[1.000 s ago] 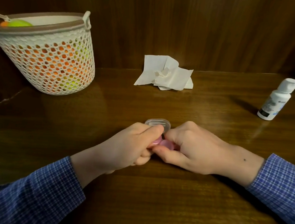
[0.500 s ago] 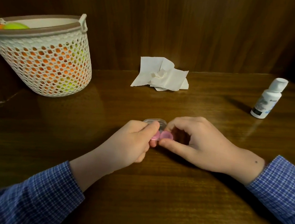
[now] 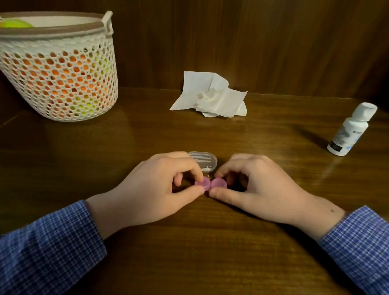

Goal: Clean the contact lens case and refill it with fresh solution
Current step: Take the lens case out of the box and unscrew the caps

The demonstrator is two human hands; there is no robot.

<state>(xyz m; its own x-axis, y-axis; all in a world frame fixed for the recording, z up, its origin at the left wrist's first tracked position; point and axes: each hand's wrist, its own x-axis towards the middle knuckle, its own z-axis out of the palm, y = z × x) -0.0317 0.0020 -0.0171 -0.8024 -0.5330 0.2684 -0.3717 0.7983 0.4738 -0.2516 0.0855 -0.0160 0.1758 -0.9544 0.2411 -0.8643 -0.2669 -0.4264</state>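
Together, left hand [image 3: 160,187] and right hand [image 3: 258,191] pinch the pink case [image 3: 211,184] (fingers curled) on the table [image 3: 200,257].

Pink contact lens case [image 3: 210,184], clear ribbed lid [image 3: 203,160], white solution bottle [image 3: 349,129] with dark label band, white crumpled tissue [image 3: 210,95], cream lattice basket [image 3: 51,75] with orange and lime contents, blue checked sleeves [image 3: 30,257], dark brown wood-grain counter [image 3: 200,257].
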